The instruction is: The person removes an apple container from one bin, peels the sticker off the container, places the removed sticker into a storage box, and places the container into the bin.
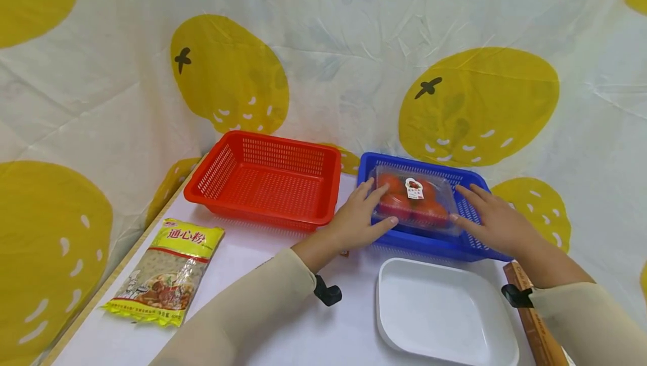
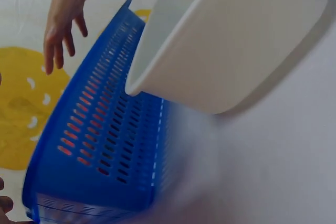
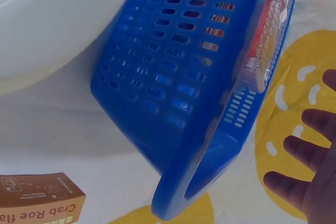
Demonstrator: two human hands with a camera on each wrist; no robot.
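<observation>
A clear plastic box of tomatoes (image 1: 414,200) with a white label lies in the blue basket (image 1: 475,248). My left hand (image 1: 356,217) is spread at the box's left side, thumb and fingers extended. At its right side is my right hand (image 1: 492,223), also with fingers extended; whether either hand touches the box is hard to tell. In the left wrist view only a few left fingertips (image 2: 5,203) show at the edge. The right wrist view has the right hand's spread fingers (image 3: 304,153) apart from the basket.
A red basket (image 1: 273,219) stands to the left. A bag of pasta (image 1: 169,270) lies nearer on the left. In front of the blue basket is a white tray (image 1: 445,304), with a brown "Crab Roe" box (image 3: 39,198) to its right. A patterned cloth (image 1: 343,74) hangs behind.
</observation>
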